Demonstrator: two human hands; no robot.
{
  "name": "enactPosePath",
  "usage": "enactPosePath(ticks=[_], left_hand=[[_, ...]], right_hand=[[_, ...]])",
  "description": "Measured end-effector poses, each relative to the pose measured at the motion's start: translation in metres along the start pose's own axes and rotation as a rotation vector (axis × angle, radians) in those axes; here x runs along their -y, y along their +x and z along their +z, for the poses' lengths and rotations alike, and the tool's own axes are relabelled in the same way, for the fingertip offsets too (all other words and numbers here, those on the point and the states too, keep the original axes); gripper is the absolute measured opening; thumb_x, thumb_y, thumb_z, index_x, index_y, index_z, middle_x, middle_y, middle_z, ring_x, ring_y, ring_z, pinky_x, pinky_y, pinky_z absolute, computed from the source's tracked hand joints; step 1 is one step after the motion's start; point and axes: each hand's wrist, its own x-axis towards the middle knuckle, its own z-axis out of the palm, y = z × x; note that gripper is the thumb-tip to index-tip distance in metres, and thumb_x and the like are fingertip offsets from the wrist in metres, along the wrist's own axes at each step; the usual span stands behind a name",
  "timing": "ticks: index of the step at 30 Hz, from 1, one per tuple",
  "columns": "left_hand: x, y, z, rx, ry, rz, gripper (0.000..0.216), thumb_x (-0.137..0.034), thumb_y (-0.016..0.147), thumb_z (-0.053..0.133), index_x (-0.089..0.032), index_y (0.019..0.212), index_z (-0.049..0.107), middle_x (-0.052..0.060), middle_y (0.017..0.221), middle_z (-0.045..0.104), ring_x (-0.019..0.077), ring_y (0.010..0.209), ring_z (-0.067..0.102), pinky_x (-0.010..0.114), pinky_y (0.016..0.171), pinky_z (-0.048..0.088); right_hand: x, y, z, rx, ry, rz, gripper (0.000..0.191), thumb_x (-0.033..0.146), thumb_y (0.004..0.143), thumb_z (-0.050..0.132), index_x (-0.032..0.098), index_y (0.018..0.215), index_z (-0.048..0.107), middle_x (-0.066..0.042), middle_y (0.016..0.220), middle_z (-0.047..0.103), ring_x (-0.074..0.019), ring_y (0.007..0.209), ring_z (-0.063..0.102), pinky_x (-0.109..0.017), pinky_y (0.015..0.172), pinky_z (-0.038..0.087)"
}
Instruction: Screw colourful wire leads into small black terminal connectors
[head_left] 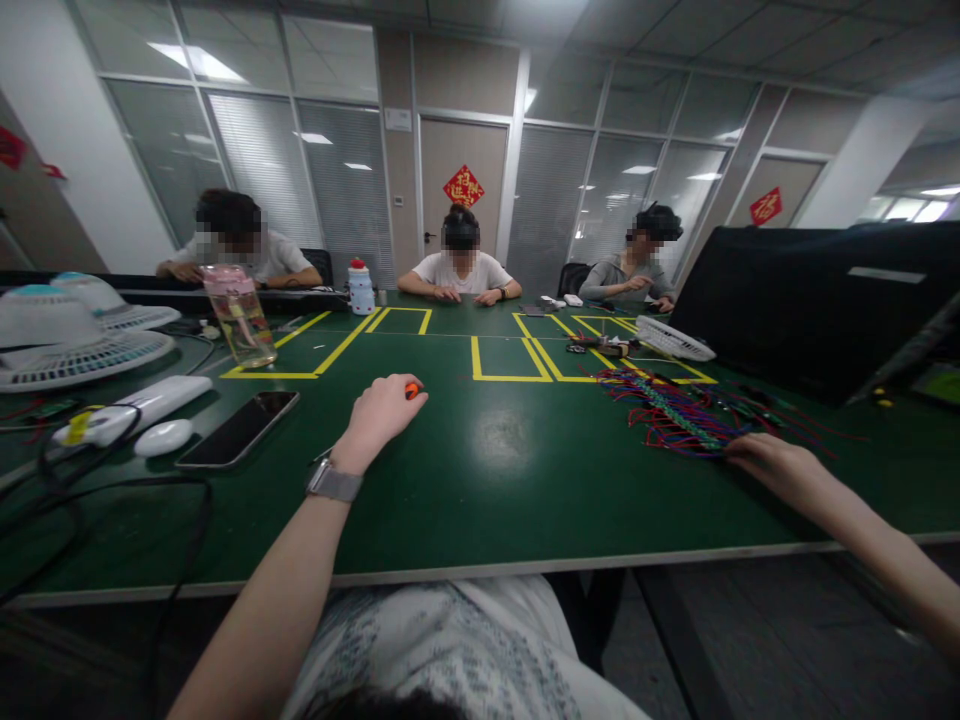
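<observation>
Mid-frame, the left hand [379, 415] holds an orange object [412, 391] in curled fingers. At right, the right hand [776, 465] touches the wire bundle [661, 408], finger grip unclear; it looks light, floppy, best held by its green row [679, 417].

A smooth, faintly glossy finish is shown by the green tabletop [465, 510], where light is reflected. Plastic-like coating is seen on the bundled wires [675, 415]; metallic mesh on the watch strap [339, 483]; dark, glassy gloss on the phone [241, 430]. Soft, matt cloth is shown by the garment [465, 645].
</observation>
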Motion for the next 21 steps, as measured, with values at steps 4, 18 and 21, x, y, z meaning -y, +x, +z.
enactPosePath(ticks=[4,18,21], left_hand=[[0.001,0.0,0.001,-0.002,-0.007,0.005,0.035,-0.043,0.086,0.052,-0.025,0.111,0.067,0.01,0.113,0.069,0.0296,0.1,0.066,0.039,0.085,0.051],[0.001,0.001,0.002,-0.008,0.007,0.005,0.036,-0.044,0.086,0.052,-0.025,0.113,0.067,0.01,0.112,0.069,0.0287,0.1,0.066,0.037,0.084,0.051],[0.001,0.001,0.003,-0.014,0.007,-0.001,0.035,-0.043,0.085,0.052,-0.026,0.112,0.067,0.009,0.111,0.07,0.0294,0.1,0.066,0.038,0.084,0.051]], right_hand=[[0.011,-0.001,-0.004,-0.028,0.048,0.03,0.023,0.04,0.081,0.049,0.027,0.08,0.069,-0.01,0.088,0.072,-0.0281,0.081,0.069,-0.04,0.075,0.057],[0.044,-0.005,-0.019,-0.092,0.245,0.427,0.02,0.05,0.066,0.057,0.036,0.07,0.071,-0.006,0.088,0.073,-0.0325,0.087,0.068,-0.045,0.08,0.051],[0.045,-0.004,-0.021,-0.074,0.244,0.456,0.022,0.051,0.065,0.057,0.035,0.069,0.071,-0.005,0.09,0.074,-0.0328,0.088,0.069,-0.044,0.08,0.051]])
